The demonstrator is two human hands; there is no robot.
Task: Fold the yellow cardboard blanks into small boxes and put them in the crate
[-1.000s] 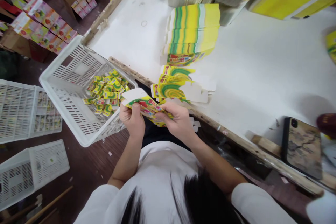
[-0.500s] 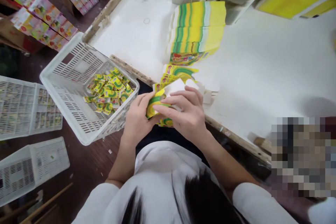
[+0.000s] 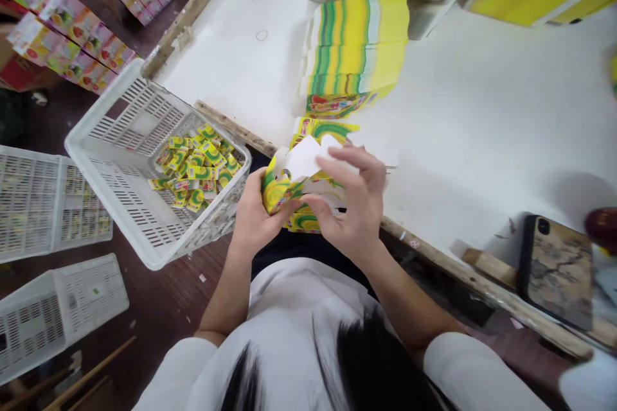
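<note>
the left hand (image 3: pixel 258 218) is gripping the yellow-and-green end of a partly folded carton (image 3: pixel 274 189); the right hand (image 3: pixel 355 205) is spreading around the opposite end, thumb apart from fingers, its fingertips reaching a white flap (image 3: pixel 303 157), though whether they are touching it cannot be told. for good folding, the left hand should probably be steadying the carton without squeezing it out of square, while the right fingers should be pressing the flap evenly along its crease; the card seems thin and may be buckling if pushed askew. the carton is lying between the two hands, in front of the person's body and, in this view, overlapping the edge of the table (image 3: pixel 482 115). just beyond it, flat cartons (image 3: pixel 332 130) are resting on the table; to the left, a white basket (image 3: pixel 144 122) is holding small yellow cartons (image 3: pixel 202 157).
</note>
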